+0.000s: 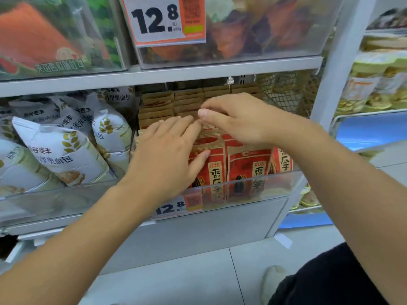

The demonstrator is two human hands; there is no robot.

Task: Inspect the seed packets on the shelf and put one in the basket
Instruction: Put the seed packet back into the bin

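Forearms reach to shelf bin front lip. Left hand flat, fingers straight on red sunflower-seed packets behind lip; right hand pinches packet top further back. Inspection underway; none lifted; basket unseen.

Bright even light, soft wide-angle blur

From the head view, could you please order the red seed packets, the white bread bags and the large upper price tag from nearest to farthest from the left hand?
1. Red seed packets: directly under the left hand, touching.
2. White bread bags: left, next compartment.
3. Large upper price tag: shelf above.
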